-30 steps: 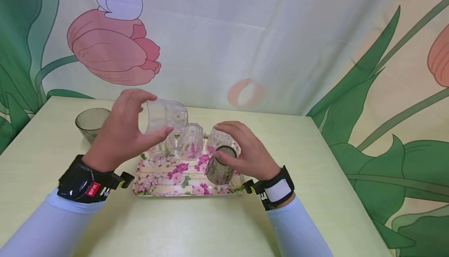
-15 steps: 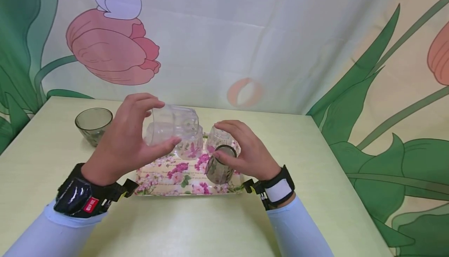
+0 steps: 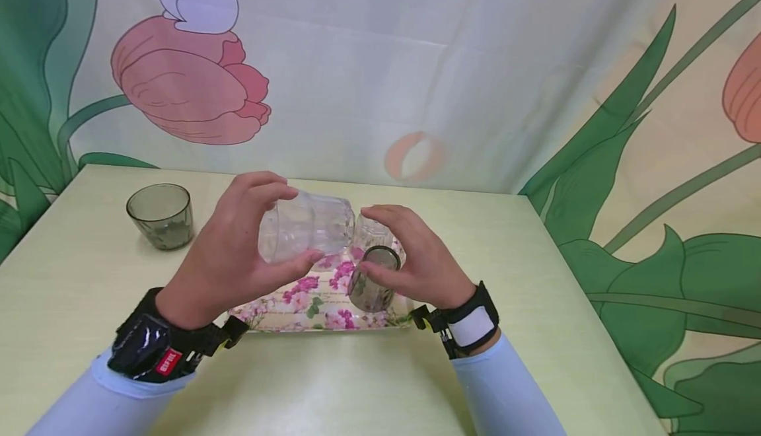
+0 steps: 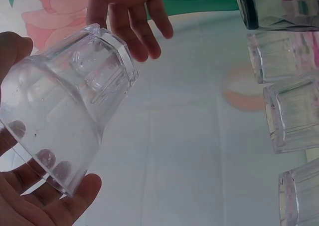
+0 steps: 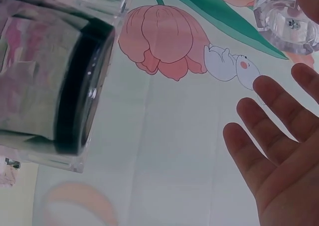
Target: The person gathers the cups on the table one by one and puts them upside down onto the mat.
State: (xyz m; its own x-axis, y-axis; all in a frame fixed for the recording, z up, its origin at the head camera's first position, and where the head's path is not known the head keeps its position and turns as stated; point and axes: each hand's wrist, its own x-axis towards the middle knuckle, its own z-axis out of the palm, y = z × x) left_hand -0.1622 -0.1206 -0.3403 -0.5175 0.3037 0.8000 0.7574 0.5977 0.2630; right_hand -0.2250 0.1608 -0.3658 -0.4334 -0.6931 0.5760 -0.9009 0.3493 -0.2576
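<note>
My left hand (image 3: pixel 238 251) grips a clear glass (image 3: pixel 312 224) tipped on its side above the tray, its faceted base pointing right. In the left wrist view the fingers and thumb curl round the wide mouth end of it. My right hand (image 3: pixel 419 257) is held beside that base, its fingers spread and relaxed in the right wrist view (image 5: pixel 279 151). In the head view its thumb overlaps a small smoky-grey glass (image 3: pixel 371 287) that stands on the floral tray (image 3: pixel 285 324). Behind it is a clear glass (image 3: pixel 373 228), partly hidden by the right hand.
A larger smoky-grey glass (image 3: pixel 160 221) stands on the pale table (image 3: pixel 333 390), left of the tray. Several clear glasses (image 4: pixel 296 113) stand in a row on the tray, mostly covered in the head view. A printed curtain (image 3: pixel 333 92) hangs right behind the table.
My left hand has carried the clear glass to the right and slightly down, bringing its base close to the right hand. The right hand has stayed nearly still.
</note>
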